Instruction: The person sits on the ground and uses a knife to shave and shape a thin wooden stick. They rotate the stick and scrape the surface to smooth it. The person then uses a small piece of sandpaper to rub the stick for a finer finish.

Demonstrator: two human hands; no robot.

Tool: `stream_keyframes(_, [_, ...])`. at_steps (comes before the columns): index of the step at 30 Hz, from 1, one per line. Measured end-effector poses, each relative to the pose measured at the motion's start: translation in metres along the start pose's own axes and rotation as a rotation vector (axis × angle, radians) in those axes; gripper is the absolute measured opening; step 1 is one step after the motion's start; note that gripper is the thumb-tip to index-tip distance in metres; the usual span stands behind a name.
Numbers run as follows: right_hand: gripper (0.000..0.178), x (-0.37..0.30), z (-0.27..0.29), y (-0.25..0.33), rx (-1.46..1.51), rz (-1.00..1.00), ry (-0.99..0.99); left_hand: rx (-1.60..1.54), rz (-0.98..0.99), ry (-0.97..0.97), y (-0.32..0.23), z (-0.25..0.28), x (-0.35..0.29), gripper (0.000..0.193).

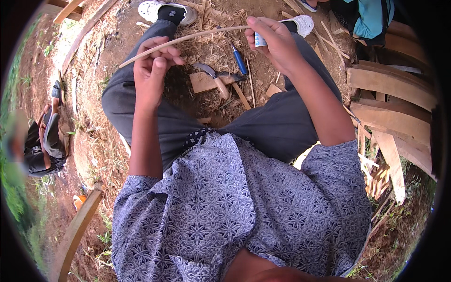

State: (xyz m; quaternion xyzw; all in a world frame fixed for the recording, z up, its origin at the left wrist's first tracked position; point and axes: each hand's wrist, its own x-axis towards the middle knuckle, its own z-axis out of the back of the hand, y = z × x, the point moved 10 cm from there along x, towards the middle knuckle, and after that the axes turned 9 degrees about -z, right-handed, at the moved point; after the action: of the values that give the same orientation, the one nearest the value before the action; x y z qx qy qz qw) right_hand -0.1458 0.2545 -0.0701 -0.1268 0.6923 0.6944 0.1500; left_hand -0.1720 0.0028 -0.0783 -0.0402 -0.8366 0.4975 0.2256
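A thin, slightly bowed wooden strip stretches between my hands above my lap. My right hand pinches its right end between thumb and fingers. Against that palm sits a small white and blue piece, whose kind I cannot make out. Toward its left end, the strip runs across the loosely curled fingers of my left hand, with the thumb apart from it. On the ground between my legs lie a curved knife with a wooden handle, a flat wooden block and a blue-handled tool.
A dark-headed tool lies beside the knife among shavings and thin sticks. Curved wooden boards are stacked at the right. A curved plank stands at lower left. Another person sits at far left; someone in turquoise is at upper right.
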Motion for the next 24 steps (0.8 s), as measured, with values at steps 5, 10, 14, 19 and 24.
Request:
stream_keyframes(5, [0.042, -0.001, 0.007, -0.029, -0.136, -0.065, -0.003, 0.053, 0.197, 0.023, 0.039, -0.042, 0.002, 0.026])
stream_keyframes(10, [0.044, 0.002, 0.015, -0.058, -0.304, -0.074, -0.019, 0.161, 0.249, 0.074, 0.06, -0.037, -0.005, 0.017])
stream_keyframes(14, [0.042, 0.027, 0.038, -0.11, -0.53, -0.067, -0.02, 0.267, 0.276, 0.057, 0.057, -0.022, -0.022, 0.012])
stream_keyframes(19, [0.042, 0.014, 0.068, -0.222, -0.94, -0.443, 0.132, 0.479, 0.329, 0.049, 0.054, 0.01, -0.061, 0.01])
stream_keyframes(24, [0.035, 0.017, 0.068, -0.286, -1.161, -0.404, 0.213, 0.81, 0.341, 0.119, 0.062, 0.026, -0.091, 0.01])
